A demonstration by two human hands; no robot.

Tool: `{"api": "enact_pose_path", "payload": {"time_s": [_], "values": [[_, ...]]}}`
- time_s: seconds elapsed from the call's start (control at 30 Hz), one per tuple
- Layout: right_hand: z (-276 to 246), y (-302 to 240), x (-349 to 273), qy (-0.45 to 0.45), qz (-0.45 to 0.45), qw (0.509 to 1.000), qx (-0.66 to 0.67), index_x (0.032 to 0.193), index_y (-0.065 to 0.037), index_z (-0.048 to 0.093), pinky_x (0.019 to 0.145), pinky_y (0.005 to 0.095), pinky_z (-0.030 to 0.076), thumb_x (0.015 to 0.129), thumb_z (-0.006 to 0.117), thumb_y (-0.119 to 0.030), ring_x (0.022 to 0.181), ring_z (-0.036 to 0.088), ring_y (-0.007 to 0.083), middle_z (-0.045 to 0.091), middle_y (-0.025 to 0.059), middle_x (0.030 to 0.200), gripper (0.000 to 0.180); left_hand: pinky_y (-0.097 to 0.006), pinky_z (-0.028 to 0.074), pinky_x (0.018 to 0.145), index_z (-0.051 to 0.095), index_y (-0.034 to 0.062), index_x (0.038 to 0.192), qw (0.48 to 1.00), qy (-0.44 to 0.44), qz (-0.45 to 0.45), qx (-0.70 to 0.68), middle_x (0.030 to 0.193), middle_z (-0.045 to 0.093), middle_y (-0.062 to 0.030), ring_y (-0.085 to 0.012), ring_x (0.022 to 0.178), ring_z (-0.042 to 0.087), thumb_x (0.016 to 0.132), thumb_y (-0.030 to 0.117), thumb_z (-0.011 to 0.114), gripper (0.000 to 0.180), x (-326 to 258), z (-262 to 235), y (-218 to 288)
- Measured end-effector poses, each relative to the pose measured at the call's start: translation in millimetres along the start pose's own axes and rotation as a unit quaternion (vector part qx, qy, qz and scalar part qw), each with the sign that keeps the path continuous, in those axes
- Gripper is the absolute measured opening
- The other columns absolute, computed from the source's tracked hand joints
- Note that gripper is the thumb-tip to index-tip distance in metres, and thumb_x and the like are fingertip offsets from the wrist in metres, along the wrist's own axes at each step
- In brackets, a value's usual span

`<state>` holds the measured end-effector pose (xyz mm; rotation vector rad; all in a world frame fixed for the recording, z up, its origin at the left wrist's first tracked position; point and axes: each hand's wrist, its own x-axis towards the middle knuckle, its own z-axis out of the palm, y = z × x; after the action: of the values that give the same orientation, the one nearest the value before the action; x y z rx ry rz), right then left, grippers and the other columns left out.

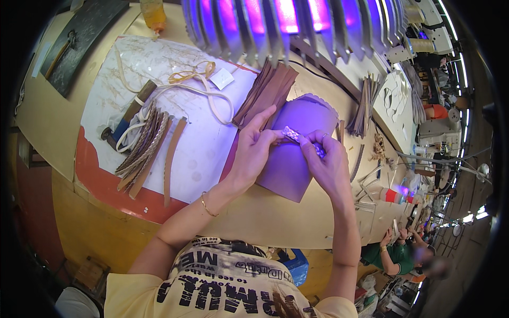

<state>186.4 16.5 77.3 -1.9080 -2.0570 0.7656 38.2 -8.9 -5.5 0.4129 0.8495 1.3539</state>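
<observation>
Right hand [327,159] is covering the far end of the braided strip [291,133]. Orange bottle [153,15] is getting cut off by the top edge. Far counter [389,100] clutter is blurring, too small to tell.

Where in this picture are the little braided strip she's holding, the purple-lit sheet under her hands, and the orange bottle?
braided strip [291,133], head view, on its middle between both hands.
purple-lit sheet [283,169], head view, on its bare lower part.
orange bottle [153,14], head view, on its body.
</observation>
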Motion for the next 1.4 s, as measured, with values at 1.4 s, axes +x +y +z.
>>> {"api": "enact_pose_path", "payload": {"time_s": [1.4], "values": [[-48, 18, 6, -0.09, 0.013, 0.996, 0.009, 0.089, 0.0, 0.072, 0.058, 0.0328, 0.047, 0.087, 0.071, -0.034, 0.057, 0.058, 0.0199, 0.066, 0.0103, 0.067, 0.034, -0.019, 0.048, 0.067, 0.052, -0.0051, 0.122, 0.996, 0.024, -0.006, 0.09, 0.082, 0.072, -0.0098, -0.0075, 0.076, 0.065, 0.089, 0.008, 0.072, 0.041, 14, 1, -14]]}}
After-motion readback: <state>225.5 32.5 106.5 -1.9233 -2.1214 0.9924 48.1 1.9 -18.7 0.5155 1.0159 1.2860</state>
